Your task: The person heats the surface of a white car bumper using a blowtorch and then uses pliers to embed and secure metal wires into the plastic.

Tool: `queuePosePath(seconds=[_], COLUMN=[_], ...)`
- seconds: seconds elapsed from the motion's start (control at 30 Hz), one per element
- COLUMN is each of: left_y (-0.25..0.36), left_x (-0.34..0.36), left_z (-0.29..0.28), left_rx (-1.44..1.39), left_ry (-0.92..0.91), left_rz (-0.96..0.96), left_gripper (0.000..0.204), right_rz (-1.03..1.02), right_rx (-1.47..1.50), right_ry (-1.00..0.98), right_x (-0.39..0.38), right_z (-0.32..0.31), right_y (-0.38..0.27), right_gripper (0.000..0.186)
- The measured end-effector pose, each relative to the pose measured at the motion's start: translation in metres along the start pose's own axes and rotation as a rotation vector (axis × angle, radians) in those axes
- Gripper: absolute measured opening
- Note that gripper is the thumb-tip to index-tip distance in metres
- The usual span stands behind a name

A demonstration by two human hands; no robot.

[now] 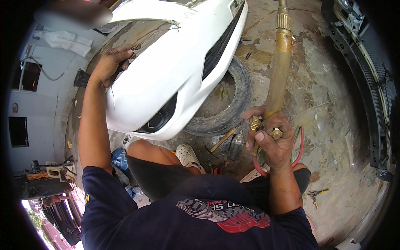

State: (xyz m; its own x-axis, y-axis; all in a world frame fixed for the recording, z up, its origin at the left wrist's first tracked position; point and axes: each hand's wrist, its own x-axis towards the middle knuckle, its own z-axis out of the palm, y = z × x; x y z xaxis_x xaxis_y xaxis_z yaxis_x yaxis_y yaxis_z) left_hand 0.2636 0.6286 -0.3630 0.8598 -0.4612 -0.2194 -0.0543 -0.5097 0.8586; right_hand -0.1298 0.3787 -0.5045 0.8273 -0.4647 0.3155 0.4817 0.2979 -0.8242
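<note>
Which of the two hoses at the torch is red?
The red hose loops below the right hand; the green hose runs beside it, nearer the wrist's outer side.

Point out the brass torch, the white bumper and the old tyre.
brass torch [280,62], head view, on the middle of its long tube.
white bumper [166,71], head view, on its broad painted face.
old tyre [241,93], head view, on the right sidewall.

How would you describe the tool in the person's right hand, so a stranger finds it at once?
Start at the white car bumper resting on an old tyre. Right of it, the right hand grips a long brass torch. Only it has brass valve knobs and red and green hoses.
</note>
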Motion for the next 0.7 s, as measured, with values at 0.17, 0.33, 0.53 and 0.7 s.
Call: queuePosePath(seconds=[0.17,0.33,0.53,0.7], left_y=[-0.002,-0.003,0.001,0.005], left_x=[-0.006,-0.004,-0.004,-0.005], left_z=[-0.006,-0.002,0.004,0.008], left_rx=[-0.172,-0.08,-0.008,0.043], left_ry=[-0.099,-0.028,-0.028,-0.029], left_rz=[0.011,0.004,0.021,0.035], left_gripper=[0.047,0.05,0.045,0.041], right_rz=[-0.001,-0.004,0.0,0.007], right_rx=[0.006,-0.003,-0.005,-0.001], right_ry=[-0.003,-0.007,0.001,0.011], right_x=[-0.001,-0.002,-0.001,-0.001], right_z=[-0.001,-0.003,-0.001,0.0], right_y=[0.0,0.002,0.002,0.003], right_gripper=[0.018,0.017,0.017,0.017])
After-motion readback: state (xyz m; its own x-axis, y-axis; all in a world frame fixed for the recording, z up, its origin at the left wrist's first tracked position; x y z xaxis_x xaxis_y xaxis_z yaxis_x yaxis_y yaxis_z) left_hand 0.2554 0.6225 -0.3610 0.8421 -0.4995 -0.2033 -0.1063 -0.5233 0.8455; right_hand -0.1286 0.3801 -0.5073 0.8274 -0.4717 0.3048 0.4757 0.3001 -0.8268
